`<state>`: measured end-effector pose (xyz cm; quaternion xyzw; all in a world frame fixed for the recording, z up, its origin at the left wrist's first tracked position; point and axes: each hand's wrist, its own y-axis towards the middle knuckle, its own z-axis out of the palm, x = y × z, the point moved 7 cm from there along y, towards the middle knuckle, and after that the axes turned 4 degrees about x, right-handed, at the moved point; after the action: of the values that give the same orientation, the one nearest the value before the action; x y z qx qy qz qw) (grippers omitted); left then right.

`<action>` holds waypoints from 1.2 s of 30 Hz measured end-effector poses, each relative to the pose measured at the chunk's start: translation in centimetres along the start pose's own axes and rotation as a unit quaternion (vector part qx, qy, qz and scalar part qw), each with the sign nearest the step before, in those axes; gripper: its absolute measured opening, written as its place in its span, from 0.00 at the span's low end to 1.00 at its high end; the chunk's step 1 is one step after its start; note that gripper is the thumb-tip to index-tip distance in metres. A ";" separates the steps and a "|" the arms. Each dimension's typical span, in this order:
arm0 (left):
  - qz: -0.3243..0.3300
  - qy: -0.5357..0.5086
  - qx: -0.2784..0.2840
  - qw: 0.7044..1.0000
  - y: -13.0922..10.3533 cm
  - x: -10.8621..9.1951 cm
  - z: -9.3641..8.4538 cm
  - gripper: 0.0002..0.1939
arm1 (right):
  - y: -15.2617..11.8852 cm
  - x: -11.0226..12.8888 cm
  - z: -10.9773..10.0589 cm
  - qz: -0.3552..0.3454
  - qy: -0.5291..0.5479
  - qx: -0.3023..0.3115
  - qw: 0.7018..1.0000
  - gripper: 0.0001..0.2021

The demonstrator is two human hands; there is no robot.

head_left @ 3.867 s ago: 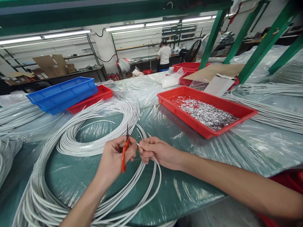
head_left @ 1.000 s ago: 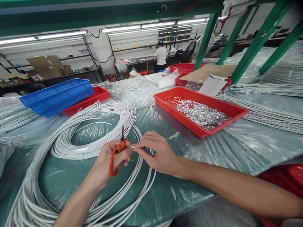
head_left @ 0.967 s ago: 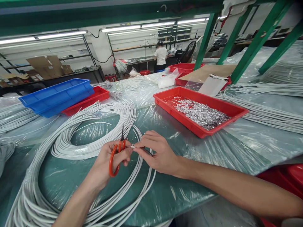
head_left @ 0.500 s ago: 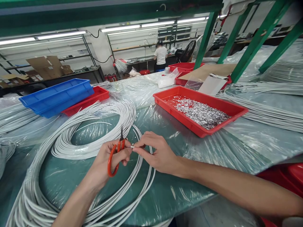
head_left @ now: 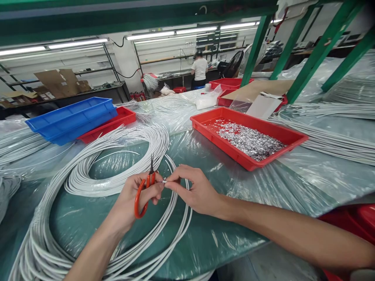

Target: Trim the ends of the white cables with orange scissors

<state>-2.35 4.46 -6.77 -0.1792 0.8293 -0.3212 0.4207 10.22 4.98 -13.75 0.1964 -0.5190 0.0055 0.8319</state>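
Note:
My left hand (head_left: 140, 195) holds a pair of orange-handled scissors (head_left: 138, 200), one loop around the thumb side and the dark blades pointing up. The same hand's thumb and fingertip pinch the end of a white cable (head_left: 164, 181). From the other side my right hand (head_left: 195, 189) pinches at that end too, thumb against finger, almost touching the left fingertips. A small shiny piece seems to sit between the fingertips, too small to make out. Below and behind both hands lies a large coil of white cables (head_left: 117, 187).
To the right stands a red tray (head_left: 249, 136) with many small silvery metal pieces. A blue tray (head_left: 73, 119) rests on another red tray (head_left: 125, 117) at the left. Further cable bundles (head_left: 336, 136) lie at right. Green posts (head_left: 316, 54) rise behind; a person (head_left: 199, 69) is far back.
Both hands stay at nearly the same place, fingertips still pinched together at the cable end. The whole view has shifted very slightly.

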 end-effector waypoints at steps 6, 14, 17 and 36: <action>-0.004 0.005 -0.009 1.000 -0.1 -0.4 0.1 0.07 | 0.0 -0.7 0.3 0.051 0.054 0.014 0.997 0.09; -0.025 0.144 -0.132 0.980 0.8 -0.3 -3.3 0.08 | 0.3 -1.8 0.5 0.102 0.079 0.025 0.991 0.11; -0.033 0.189 -0.168 0.967 1.0 -0.2 -4.7 0.11 | 0.3 -2.3 0.4 0.111 0.073 0.022 0.991 0.11; 0.044 0.332 -0.212 0.918 -0.3 -0.8 -6.6 0.06 | -4.6 7.2 -6.0 0.159 0.206 -0.096 0.961 0.11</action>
<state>-7.28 7.21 -3.19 -0.1108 0.9771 -0.1599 0.0866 19.66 1.35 -11.32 0.0248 -0.3592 0.1283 0.9241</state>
